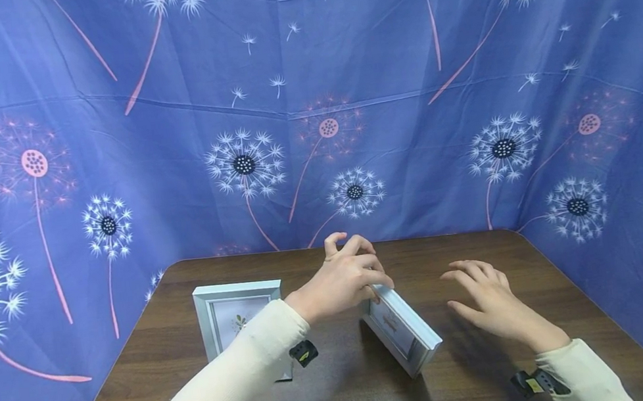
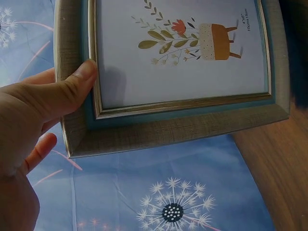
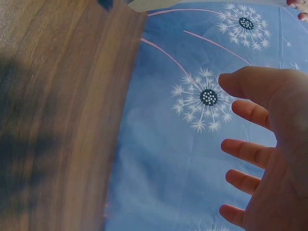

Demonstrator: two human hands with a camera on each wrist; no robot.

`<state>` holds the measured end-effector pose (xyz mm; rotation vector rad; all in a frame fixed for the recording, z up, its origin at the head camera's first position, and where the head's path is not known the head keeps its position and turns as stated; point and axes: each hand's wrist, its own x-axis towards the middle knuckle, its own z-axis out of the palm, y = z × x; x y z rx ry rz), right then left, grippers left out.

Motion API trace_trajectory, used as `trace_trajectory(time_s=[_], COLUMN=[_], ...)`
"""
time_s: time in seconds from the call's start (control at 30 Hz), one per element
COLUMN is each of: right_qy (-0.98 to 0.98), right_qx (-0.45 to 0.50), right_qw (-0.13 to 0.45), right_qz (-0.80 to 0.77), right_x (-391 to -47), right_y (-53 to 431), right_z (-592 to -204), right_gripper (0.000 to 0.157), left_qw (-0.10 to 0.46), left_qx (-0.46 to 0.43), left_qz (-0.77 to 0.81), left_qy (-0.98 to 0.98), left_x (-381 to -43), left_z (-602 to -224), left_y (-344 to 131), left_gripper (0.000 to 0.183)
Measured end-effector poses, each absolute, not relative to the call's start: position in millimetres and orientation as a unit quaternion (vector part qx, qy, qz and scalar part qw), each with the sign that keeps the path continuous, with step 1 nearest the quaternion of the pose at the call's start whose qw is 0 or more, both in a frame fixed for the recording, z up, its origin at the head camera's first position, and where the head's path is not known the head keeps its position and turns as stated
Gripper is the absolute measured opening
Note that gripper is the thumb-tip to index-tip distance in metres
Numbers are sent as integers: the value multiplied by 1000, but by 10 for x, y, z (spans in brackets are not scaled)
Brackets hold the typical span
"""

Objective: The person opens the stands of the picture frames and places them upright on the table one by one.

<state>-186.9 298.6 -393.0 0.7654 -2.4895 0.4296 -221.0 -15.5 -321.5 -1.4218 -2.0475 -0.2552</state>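
My left hand (image 1: 339, 279) grips the upper far end of a pale picture frame (image 1: 410, 315), which stands on edge at a slant near the middle of the table. In the left wrist view the thumb (image 2: 72, 94) presses on the front border of this picture frame (image 2: 183, 130), with the fingers behind it. Its print shows a plant in a footed orange and cream pot. To the right of the frame, my right hand (image 1: 490, 300) hovers with nothing in it, fingers spread and slightly bent. The right wrist view shows this hand (image 3: 279, 144) with fingers apart.
A second pale picture frame (image 1: 207, 326) stands upright at the left of the table, partly hidden behind my left sleeve (image 1: 239, 368). The brown wooden table (image 1: 332, 398) meets a blue dandelion-print cloth (image 1: 411, 150) at the back and sides.
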Motion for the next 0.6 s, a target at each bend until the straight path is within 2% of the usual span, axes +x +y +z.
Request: trace_trajectory(time_s=[0.6], right_qy=[-910], right_qx=[293], right_qw=[244], right_qz=[163], right_x=[-1880], right_y=[2921], right_z=[-3958], right_gripper=[45], left_qw=[372], left_qx=[-588], left_qz=[-89], left_qy=[-713], left_x=[-2253], left_z=[-3281], left_y=[-267], left_gripper=[34])
